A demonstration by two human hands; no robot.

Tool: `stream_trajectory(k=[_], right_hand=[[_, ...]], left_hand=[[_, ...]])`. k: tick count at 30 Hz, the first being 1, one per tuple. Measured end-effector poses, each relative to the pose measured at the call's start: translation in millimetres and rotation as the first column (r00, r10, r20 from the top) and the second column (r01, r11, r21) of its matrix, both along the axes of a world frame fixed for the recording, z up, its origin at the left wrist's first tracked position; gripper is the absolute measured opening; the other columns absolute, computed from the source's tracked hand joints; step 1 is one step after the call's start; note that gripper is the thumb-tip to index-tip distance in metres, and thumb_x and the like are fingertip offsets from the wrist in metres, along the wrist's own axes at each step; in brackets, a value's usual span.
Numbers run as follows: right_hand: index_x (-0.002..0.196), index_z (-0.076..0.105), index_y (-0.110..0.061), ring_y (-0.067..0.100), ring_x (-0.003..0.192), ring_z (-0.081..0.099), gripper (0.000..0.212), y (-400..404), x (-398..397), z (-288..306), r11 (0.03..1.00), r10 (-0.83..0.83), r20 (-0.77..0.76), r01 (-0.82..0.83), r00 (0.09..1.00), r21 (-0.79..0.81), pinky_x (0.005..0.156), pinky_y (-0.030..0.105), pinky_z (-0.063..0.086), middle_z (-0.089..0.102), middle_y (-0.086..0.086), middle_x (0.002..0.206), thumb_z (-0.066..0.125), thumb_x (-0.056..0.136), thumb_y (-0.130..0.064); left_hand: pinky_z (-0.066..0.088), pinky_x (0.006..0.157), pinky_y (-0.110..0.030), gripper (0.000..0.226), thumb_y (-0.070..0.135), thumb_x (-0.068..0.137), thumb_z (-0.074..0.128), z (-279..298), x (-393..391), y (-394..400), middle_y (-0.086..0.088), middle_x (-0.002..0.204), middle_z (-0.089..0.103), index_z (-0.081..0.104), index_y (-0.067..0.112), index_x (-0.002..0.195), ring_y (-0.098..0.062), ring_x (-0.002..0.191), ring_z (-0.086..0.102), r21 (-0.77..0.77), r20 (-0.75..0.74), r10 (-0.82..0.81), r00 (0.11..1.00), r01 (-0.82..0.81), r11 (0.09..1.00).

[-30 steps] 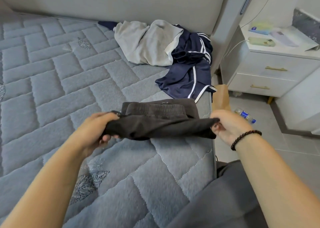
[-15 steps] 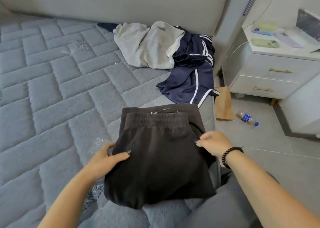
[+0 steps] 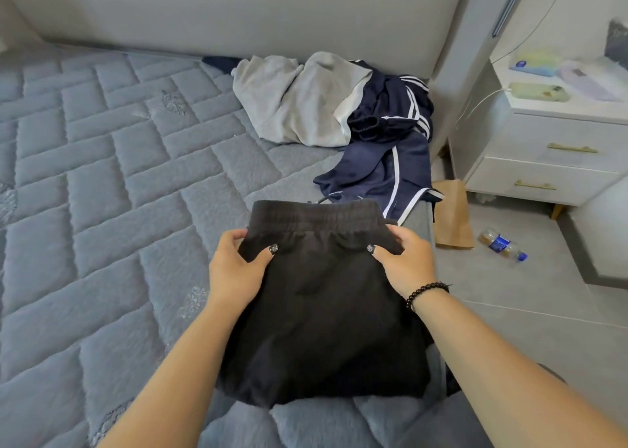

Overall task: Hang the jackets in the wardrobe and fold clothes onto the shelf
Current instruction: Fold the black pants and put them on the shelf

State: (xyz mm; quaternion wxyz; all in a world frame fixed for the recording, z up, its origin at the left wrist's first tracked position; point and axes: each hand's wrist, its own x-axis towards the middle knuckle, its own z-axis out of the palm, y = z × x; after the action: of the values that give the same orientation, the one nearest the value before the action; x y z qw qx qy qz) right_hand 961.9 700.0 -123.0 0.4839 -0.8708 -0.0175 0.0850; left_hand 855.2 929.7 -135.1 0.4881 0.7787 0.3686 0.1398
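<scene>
Folded black pants (image 3: 319,328) on the near edge of the bed (image 3: 102,192), waistband away from the camera. Left hand (image 3: 234,267) and right hand (image 3: 406,260) each with grip closed on a waistband side, thumbs on top. Grey top (image 3: 295,104) and navy jacket (image 3: 380,162) heaped near the headboard. Bottle (image 3: 503,245) on the floor.

No wording could be read anywhere. The plastic bottle (image 3: 503,245) lying on the floor near the nightstand's front corner wore a blue label, its print too small to make out (a pale smudge only). A round blue mark on the packet (image 3: 533,64) atop the nightstand (image 3: 557,162) was equally illegible.
</scene>
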Motion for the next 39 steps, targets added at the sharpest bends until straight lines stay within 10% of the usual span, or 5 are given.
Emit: stream_trajectory(k=[7,15,20,26,39], right_hand=[[0.135,0.043,-0.012,0.034,0.126,0.042,0.091,-11.3,5.4,-17.0,0.864,-0.133,-0.291,-0.033,0.947,-0.502,0.101,0.042,0.043,0.042,0.014,0.138,0.08,0.064,-0.054],[0.134,0.042,-0.019,0.015,0.095,0.056,0.08,-41.6,-1.6,-34.0,0.991,0.076,-0.427,-0.115,0.901,-0.065,0.075,0.027,0.045,0.056,-0.004,0.118,0.083,0.068,-0.04],[0.128,0.048,-0.024,-0.008,0.084,0.052,0.049,-46.1,-15.6,-20.8,0.97,0.24,-0.337,-0.239,0.91,0.044,0.062,0.006,0.042,0.056,-0.02,0.101,0.071,0.085,-0.025],[0.113,0.064,-0.028,0.004,0.094,0.062,0.028,-60.1,-25.1,16.1,0.968,0.25,-0.134,-0.242,0.959,0.073,0.079,0.019,0.049,0.068,-0.011,0.102,0.062,0.09,-0.012],[0.096,0.066,-0.042,0.003,0.088,0.067,0.032,-205.7,-32.9,38.9,0.915,-0.147,-0.129,0.185,0.981,0.359,0.072,0.02,0.052,0.072,-0.018,0.094,0.061,0.09,-0.011]], left_hand=[[0.046,0.096,-0.045,0.076,0.058,0.071,0.074,-8.5,-3.3,-6.3,-0.012,0.125,0.05,0.046,0.008,0.121,-0.031,0.113,0.05,0.061,-0.477,-0.021,0.879,0.057,0.997],[0.054,0.067,-0.025,0.039,0.042,0.079,0.075,8.4,-35.7,18.3,0.005,0.093,0.076,0.066,0.022,0.111,-0.013,0.084,0.073,-0.549,-0.277,-0.433,0.858,0.228,0.804],[0.054,0.087,-0.036,0.022,0.024,0.096,0.057,25.2,-31.5,10.0,0.005,0.105,0.073,0.062,0.028,0.118,-0.017,0.095,0.07,-0.365,-0.242,-0.465,0.852,0.364,0.857],[0.048,0.066,-0.025,0.018,0.015,0.093,0.054,52.6,-13.0,-27.8,0.004,0.091,0.07,0.065,0.027,0.101,-0.015,0.086,0.065,-0.102,-0.202,-0.436,0.877,0.423,0.9],[0.049,0.085,-0.035,0.016,0.026,0.096,0.055,130.8,75.5,-146.9,0.014,0.099,0.066,0.061,0.028,0.111,-0.011,0.095,0.062,0.149,-0.174,-0.752,0.636,0.772,0.618]])
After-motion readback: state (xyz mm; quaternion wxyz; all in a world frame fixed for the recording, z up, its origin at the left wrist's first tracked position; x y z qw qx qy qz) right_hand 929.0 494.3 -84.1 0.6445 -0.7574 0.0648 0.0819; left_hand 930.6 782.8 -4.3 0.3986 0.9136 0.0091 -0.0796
